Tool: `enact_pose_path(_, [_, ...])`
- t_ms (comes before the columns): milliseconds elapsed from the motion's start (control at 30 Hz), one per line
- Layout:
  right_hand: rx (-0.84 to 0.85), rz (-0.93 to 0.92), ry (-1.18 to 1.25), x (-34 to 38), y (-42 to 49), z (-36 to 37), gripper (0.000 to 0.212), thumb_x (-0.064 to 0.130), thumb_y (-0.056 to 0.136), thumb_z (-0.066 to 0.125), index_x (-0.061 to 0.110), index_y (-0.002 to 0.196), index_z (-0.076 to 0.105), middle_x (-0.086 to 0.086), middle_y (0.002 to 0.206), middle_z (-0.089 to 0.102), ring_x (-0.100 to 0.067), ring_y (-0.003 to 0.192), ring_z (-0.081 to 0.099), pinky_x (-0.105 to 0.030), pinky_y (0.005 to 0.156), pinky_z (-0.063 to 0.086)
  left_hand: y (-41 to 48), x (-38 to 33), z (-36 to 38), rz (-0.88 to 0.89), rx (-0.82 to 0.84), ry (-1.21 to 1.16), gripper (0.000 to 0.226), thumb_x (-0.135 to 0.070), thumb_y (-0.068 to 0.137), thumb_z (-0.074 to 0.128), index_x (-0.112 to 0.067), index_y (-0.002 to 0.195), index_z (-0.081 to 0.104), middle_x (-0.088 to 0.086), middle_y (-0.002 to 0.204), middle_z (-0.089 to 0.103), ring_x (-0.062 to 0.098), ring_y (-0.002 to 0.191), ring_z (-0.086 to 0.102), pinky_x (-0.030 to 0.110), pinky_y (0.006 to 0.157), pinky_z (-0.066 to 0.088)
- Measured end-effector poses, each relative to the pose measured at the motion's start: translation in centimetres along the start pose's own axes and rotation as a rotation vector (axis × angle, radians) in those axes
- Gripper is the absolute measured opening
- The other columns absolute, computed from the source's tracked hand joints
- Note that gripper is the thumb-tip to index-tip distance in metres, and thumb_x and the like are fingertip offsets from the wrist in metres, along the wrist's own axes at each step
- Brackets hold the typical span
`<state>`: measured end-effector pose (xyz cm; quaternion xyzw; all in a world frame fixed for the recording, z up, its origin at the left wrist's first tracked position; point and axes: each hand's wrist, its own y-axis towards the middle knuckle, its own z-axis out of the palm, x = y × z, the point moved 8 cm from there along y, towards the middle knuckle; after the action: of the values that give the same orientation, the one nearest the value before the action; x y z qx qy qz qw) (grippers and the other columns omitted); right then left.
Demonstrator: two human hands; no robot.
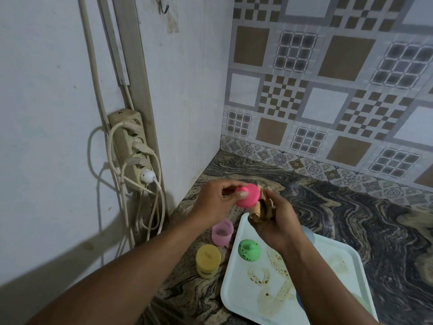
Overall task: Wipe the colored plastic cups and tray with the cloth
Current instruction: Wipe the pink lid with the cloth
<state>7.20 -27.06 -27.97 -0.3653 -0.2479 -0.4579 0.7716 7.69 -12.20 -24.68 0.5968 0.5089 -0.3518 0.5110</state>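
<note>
Bright pink plastic cup (249,195): round and opaque, with its closed base turned toward the camera; no dirt can be made out on it.
Other cups: a green plastic cup (249,250) with dark specks stands upside down on the tray at its 10 o'clock corner. A yellow plastic cup (208,260) and a pale pink translucent cup (222,232) stand off the tray, at its 9 and 11 o'clock.
Pale rectangular plastic tray (236,277): flat on the counter, marked with brown ring-shaped stains.
Surface: a marbled black-and-tan stone countertop (351,219).
Room: a wall of brown-and-grey patterned tiles (328,90) at 1 o'clock, and a plain white wall (46,90) at 9 o'clock carrying a beige power strip (131,146) with several plugs and cables.
Left hand (215,200): fingers and thumb curled round the bright pink cup, holding it in the air beyond the tray's 11 o'clock corner.
Right hand (276,224): grips a bunched brown cloth (260,211).
Relation: the cloth touches the pink cup at its 4 o'clock side, and the two hands are close together.
</note>
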Motion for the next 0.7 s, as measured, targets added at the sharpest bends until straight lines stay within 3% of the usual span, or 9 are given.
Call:
enact_pose_path(100, [0.062,-0.057,-0.017,-1.1,-0.1,0.8,0.03,0.02,0.105,0.045,0.002,0.113,0.068,-0.015,0.082,0.065,-0.023,0.068,0.06,-0.034,0.069,0.046,-0.2,0.7,0.0,-0.027,-0.112,-0.062,0.018,-0.024,0.086,0.078,-0.031,0.102,0.077,-0.011,0.103,0.077,0.006,0.099,0.071,0.038,0.093,0.057])
enact_pose_path(167, [0.115,-0.128,-0.174,-1.3,-0.1,0.9,0.028,0.011,0.105,0.042,-0.001,0.107,0.067,-0.018,0.079,0.061,-0.028,0.07,0.057,-0.039,0.072,0.045,-0.2,1.1,-0.1,-0.054,-0.142,-0.082,0.016,-0.023,0.087,0.077,-0.029,0.102,0.077,-0.01,0.102,0.077,0.007,0.099,0.071,0.037,0.092,0.057])
enact_pose_path(233, [0.118,-0.24,-0.53,-0.5,-0.3,0.6,0.024,0.004,0.104,0.044,-0.008,0.1,0.064,-0.02,0.077,0.056,-0.03,0.071,0.054,-0.041,0.069,0.048,-0.4,1.9,-0.3,-0.09,-0.139,-0.072,0.017,-0.022,0.087,0.077,-0.028,0.102,0.077,-0.009,0.102,0.076,0.008,0.099,0.071,0.033,0.09,0.058])
enact_pose_path(333, [0.043,-0.33,-0.984,0.4,0.3,-0.8,0.023,0.002,0.102,0.05,-0.001,0.104,0.073,-0.016,0.068,0.064,-0.028,0.059,0.06,-0.034,0.055,0.053,-0.9,3.5,-1.5,-0.149,-0.167,-0.007,0.017,-0.02,0.087,0.077,-0.021,0.104,0.076,-0.01,0.101,0.074,0.007,0.096,0.069,0.023,0.083,0.054])
enact_pose_path(400, [-0.102,-0.375,-1.044,1.2,1.0,-2.5,0.022,0.006,0.1,0.055,0.012,0.1,0.076,-0.009,0.071,0.072,-0.028,0.063,0.069,-0.038,0.062,0.059,-1.3,5.1,-2.1,-0.196,-0.177,0.095,0.015,-0.022,0.088,0.075,-0.022,0.103,0.075,-0.01,0.1,0.071,0.003,0.092,0.066,0.02,0.079,0.05])
enact_pose_path(467, [-0.202,-0.378,-1.065,1.3,1.1,-3.7,0.024,0.008,0.098,0.057,0.022,0.095,0.076,-0.004,0.077,0.075,-0.021,0.07,0.071,-0.037,0.069,0.06,-1.8,7.1,-2.0,-0.251,-0.13,0.236,0.01,-0.028,0.09,0.073,-0.029,0.1,0.071,-0.009,0.102,0.07,0.005,0.093,0.064,0.025,0.08,0.052])
enact_pose_path(567, [-0.2,-0.283,-1.08,-0.9,1.4,-5.2,0.026,0.01,0.097,0.06,0.029,0.086,0.073,-0.006,0.073,0.075,-0.016,0.062,0.071,-0.031,0.064,0.06,-2.6,9.9,-1.0,-0.289,-0.031,0.422,0.008,-0.036,0.089,0.07,-0.038,0.095,0.065,-0.009,0.104,0.071,0.014,0.096,0.066,0.036,0.084,0.056])
enact_pose_path(700, [-0.201,-0.172,-1.034,-3.9,1.3,-7.3,0.021,0.018,0.096,0.062,0.029,0.082,0.074,-0.011,0.072,0.076,-0.032,0.068,0.074,-0.05,0.071,0.063,-3.3,11.0,0.7,-0.231,0.092,0.536,0.011,-0.036,0.09,0.067,-0.035,0.101,0.065,-0.011,0.104,0.07,0.015,0.095,0.065,0.033,0.077,0.055])
